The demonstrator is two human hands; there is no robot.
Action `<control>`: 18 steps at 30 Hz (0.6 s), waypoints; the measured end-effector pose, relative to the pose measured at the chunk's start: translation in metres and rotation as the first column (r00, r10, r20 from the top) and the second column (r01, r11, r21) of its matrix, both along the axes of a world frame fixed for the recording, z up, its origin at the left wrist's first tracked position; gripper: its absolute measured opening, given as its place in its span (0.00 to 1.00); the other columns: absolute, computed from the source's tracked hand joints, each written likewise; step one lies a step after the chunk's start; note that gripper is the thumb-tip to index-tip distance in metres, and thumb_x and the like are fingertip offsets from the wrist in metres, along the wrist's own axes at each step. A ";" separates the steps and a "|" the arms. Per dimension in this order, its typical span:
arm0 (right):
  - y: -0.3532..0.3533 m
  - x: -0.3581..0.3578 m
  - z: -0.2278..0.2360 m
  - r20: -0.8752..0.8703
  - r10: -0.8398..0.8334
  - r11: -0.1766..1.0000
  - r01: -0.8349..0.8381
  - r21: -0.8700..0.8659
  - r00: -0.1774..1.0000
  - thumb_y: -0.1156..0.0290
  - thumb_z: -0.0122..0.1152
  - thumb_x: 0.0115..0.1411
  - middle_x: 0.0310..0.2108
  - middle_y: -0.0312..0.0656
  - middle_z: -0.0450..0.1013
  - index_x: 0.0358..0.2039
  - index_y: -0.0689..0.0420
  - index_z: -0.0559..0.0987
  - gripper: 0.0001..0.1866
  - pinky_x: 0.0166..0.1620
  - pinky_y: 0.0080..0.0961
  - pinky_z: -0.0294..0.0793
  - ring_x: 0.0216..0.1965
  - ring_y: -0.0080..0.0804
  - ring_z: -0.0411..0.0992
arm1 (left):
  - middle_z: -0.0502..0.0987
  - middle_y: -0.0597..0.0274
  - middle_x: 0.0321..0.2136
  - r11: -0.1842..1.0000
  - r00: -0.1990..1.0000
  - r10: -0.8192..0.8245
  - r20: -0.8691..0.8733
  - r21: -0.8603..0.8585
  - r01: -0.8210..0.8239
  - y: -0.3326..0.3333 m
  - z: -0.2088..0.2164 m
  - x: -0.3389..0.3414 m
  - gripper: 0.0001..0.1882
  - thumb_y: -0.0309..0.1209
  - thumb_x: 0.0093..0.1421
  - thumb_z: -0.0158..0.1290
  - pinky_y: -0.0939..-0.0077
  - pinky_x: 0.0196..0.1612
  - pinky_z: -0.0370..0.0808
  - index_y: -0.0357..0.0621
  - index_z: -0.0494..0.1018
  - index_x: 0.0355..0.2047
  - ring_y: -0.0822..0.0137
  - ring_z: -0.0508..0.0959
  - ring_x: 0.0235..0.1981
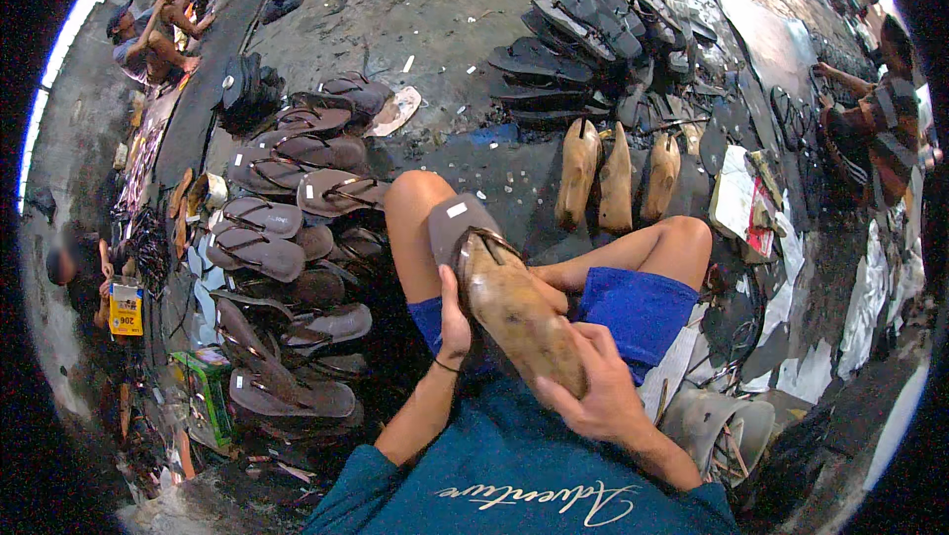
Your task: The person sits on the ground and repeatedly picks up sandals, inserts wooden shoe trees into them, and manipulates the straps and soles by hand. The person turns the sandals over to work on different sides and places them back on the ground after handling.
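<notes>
Over my lap, a worn wooden shoe last (519,312) sits in a grey-brown flip-flop (453,223), its narrower front tucked under the dark, shiny strap (499,243). A small white sticker marks the sole's exposed end. My left hand (453,322) presses along the sandal's left side, thumb up, with its other fingers hidden beneath. Around the near end of the last wraps my right hand (595,384). Three more wooden pieces stand ahead of my knees: one last with a black strap loop (576,174), a slimmer one (615,184) and a shorter one (661,177).
Stacks of brown flip-flops (259,250) line the floor at my left. Black sandals (593,41) are heaped ahead. A grey bucket (722,426) stands by my right elbow, and a green box (203,399) lies left. Other people sit at far left (153,45) and right (880,125).
</notes>
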State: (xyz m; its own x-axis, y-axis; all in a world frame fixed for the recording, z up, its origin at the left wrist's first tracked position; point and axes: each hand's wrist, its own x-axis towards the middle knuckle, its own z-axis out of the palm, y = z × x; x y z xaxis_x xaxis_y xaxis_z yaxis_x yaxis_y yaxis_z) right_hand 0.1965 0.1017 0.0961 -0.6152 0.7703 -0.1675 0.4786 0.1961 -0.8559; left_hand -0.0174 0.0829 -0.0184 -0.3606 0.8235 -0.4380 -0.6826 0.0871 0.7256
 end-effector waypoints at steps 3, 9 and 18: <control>-0.011 -0.024 -0.005 0.034 0.021 0.999 -0.023 0.037 0.999 0.63 0.69 0.55 0.52 0.59 0.66 0.61 0.69 0.66 0.37 0.53 0.40 0.75 0.50 0.56 0.71 | 0.73 0.53 0.57 0.998 0.934 -0.016 0.358 0.064 -0.007 -0.021 -0.023 -0.010 0.45 0.69 0.66 0.31 0.58 0.60 0.72 0.43 0.63 0.64 0.57 0.74 0.56; -0.016 -0.025 -0.005 0.027 -0.025 0.990 0.021 0.142 0.999 0.64 0.69 0.55 0.51 0.59 0.67 0.61 0.68 0.66 0.37 0.52 0.39 0.77 0.49 0.54 0.73 | 0.75 0.52 0.55 0.996 0.915 0.005 0.402 0.077 -0.039 -0.018 -0.025 -0.010 0.48 0.72 0.63 0.30 0.58 0.56 0.75 0.42 0.65 0.63 0.56 0.77 0.53; -0.017 -0.032 -0.005 0.087 -0.041 0.994 0.032 0.105 0.995 0.64 0.69 0.55 0.53 0.57 0.66 0.62 0.67 0.65 0.38 0.50 0.39 0.78 0.50 0.54 0.73 | 0.73 0.51 0.56 0.974 0.856 -0.047 0.514 0.215 -0.075 -0.016 -0.036 -0.011 0.48 0.72 0.64 0.30 0.58 0.58 0.74 0.42 0.63 0.64 0.55 0.76 0.54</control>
State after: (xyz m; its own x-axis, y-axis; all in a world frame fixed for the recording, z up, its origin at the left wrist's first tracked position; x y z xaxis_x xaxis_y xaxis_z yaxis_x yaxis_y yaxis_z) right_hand 0.1642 0.0848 0.0909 -0.5725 0.8082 -0.1381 0.5600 0.2624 -0.7859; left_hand -0.0286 0.0667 -0.0540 -0.1472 0.9164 -0.3722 -0.9617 -0.0447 0.2703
